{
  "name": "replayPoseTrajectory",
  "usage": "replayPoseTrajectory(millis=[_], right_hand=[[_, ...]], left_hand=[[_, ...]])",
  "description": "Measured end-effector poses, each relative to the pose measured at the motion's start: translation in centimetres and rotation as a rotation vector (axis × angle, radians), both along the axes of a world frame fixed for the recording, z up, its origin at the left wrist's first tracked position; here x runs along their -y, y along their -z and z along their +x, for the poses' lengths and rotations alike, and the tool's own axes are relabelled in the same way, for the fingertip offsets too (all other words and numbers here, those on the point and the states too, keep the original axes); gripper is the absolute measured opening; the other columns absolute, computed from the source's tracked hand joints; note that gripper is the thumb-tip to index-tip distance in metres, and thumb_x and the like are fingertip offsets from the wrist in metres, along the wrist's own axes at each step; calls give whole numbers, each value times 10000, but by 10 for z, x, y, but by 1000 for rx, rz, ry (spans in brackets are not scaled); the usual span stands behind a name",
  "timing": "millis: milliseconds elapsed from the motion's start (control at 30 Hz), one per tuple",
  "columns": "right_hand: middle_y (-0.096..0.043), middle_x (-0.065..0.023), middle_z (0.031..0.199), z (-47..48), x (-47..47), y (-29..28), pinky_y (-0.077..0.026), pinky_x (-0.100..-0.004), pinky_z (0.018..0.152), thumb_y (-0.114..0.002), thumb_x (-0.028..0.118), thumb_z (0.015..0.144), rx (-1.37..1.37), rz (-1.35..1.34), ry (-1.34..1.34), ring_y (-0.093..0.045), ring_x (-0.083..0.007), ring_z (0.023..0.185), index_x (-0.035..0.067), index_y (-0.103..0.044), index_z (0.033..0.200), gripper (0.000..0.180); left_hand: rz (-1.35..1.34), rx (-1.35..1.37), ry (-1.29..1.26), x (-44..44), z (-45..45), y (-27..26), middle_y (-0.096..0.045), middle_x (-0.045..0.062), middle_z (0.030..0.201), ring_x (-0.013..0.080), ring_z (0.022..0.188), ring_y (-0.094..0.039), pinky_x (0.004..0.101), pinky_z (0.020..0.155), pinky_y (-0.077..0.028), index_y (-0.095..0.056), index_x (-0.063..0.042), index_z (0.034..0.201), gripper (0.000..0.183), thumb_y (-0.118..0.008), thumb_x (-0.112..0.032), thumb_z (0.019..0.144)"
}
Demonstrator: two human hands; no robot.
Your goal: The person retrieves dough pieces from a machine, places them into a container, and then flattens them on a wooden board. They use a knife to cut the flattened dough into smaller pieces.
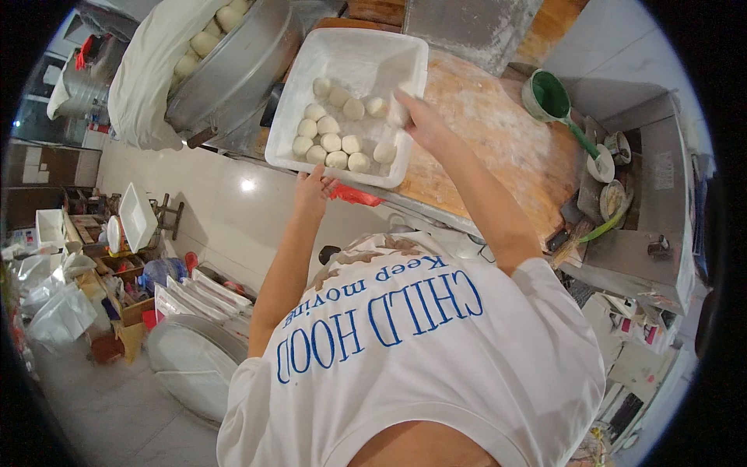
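Before me a white plastic tub (350,52) holds several pale, floured dough balls (331,142), mostly gathered toward its near left side. My left hand (315,191) is at the tub's near edge, its thumb against the rim and its fingers curled below. Over the right rim reaches my right hand (425,122), blurred, with its fingertips inside the tub. A smeared white shape (399,111) lies at those fingertips; whether it is a dough ball in the grasp cannot be made out. Two dough balls (384,153) lie apart from the cluster, near the right wall.
A floured wooden board (484,128) extends to the right under the tub. A large metal vessel (239,76) with more dough and a white cloth (146,76) stands at left. A green-lined ladle (546,96) and small bowls (601,163) sit at right. Red plastic (356,195) hangs below the tub.
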State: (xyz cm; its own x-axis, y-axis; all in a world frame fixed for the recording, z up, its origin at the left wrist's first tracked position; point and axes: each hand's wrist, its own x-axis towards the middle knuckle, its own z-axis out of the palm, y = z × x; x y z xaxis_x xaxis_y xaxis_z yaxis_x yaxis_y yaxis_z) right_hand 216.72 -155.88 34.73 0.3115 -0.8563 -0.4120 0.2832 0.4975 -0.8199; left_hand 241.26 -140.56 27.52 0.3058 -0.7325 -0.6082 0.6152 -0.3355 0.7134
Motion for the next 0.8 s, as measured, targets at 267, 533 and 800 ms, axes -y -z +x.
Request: replayPoseTrajectory(millis=[267,533,800], right_hand=[[-591,-264,1245,68,66,70,-469,-473,984,-686,255,802,-1222,-742,-501,-544,-401,1201,-21,-570,1218,512],[-619,-204,1196,77,66,116,-499,-470,933,-661,134,790,-1286,-732,-576,-559,-363,1167,48,-637,1152,373],[-682,-193,1043,62,-17,-18,-524,-408,832,-786,366,734,-444,-556,-177,-656,-321,947,59,-667,1074,474]], left_hand=[[37,61,-1,-7,2,12,-591,119,1137,251,918,-664,420,711,-600,-267,-121,1392,543,-586,-104,953],[75,106,53,-4,-9,-30,-605,112,1114,232,925,-652,411,754,-584,-402,-101,1292,394,-588,-91,946],[-197,531,-79,17,-43,-128,-577,89,1059,249,976,-578,334,837,-503,-496,-31,1134,237,-578,-183,971]])
